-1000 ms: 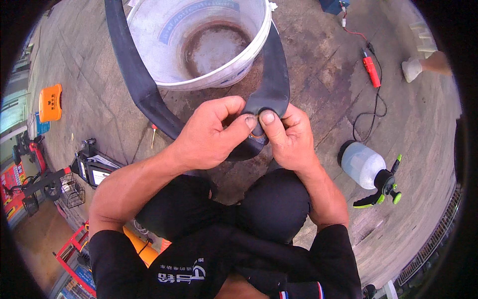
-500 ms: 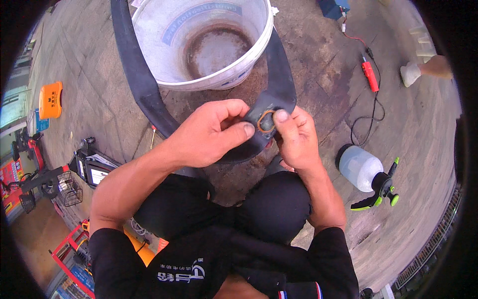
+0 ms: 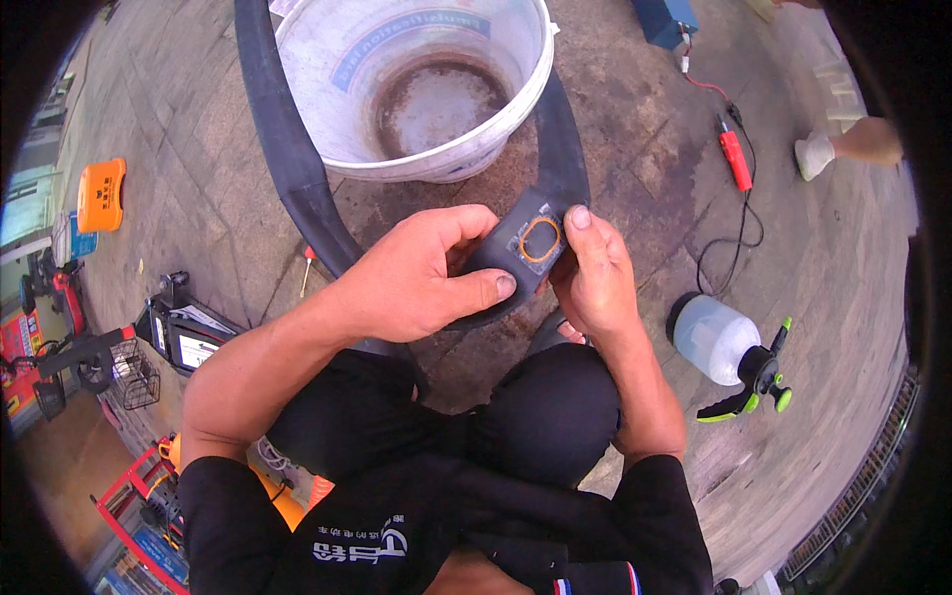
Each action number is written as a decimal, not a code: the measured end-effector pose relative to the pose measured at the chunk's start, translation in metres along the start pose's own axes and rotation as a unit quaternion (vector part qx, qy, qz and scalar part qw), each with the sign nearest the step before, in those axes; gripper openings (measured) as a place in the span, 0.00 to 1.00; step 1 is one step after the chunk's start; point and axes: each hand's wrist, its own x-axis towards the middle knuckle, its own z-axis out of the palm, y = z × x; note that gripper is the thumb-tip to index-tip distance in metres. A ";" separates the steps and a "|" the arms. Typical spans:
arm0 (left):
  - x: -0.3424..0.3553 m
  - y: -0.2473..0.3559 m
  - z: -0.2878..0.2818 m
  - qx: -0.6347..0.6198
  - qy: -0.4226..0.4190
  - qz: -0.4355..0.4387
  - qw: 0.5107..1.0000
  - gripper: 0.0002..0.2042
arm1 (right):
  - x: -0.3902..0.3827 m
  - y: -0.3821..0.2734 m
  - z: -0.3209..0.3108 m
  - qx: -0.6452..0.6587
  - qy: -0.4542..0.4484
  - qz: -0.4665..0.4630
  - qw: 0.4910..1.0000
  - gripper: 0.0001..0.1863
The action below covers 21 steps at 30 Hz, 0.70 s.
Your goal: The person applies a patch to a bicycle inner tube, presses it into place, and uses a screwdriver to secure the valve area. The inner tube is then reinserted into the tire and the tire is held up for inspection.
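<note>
A black rubber inner tube (image 3: 283,149) loops round the white bucket and comes down to my hands. On the stretch between them sits an oval patch (image 3: 540,241) with an orange rim and a dark middle, and clear film-like shine about it. My left hand (image 3: 426,268) pinches the tube on the patch's left, thumb on top and fingers behind. My right hand (image 3: 598,268) grips it on the right, its thumb at the tube's edge beside the patch. Fingers under the rubber are mostly hidden.
The white bucket (image 3: 327,164), stained inside, stands just ahead. Rightward lie a red-handled corded tool (image 3: 735,159), a blue box (image 3: 664,20) and a spray bottle (image 3: 716,337). An orange stool (image 3: 101,196) and small screwdriver (image 3: 307,268) are leftward. Another person's foot (image 3: 815,157) shows at right.
My right thumb has moved up off the patch to the tube's edge, so the whole orange oval shows. The tube's patched face has turned more toward me.
</note>
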 end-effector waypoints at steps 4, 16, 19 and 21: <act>-0.001 0.004 -0.002 -0.033 -0.005 -0.016 0.999 0.11 | 0.001 -0.001 -0.004 0.000 -0.010 0.017 1.000 0.27; 0.004 -0.002 -0.012 -0.127 0.076 -0.027 0.989 0.21 | 0.060 0.152 -0.109 -0.553 0.055 -0.084 0.827 0.08; 0.004 0.001 -0.018 -0.122 0.090 -0.044 0.987 0.24 | 0.075 0.194 -0.121 -0.646 -0.007 -0.086 0.758 0.12; 0.005 0.004 -0.020 -0.085 0.081 -0.042 0.992 0.27 | 0.085 0.206 -0.126 -0.688 -0.034 -0.082 0.721 0.13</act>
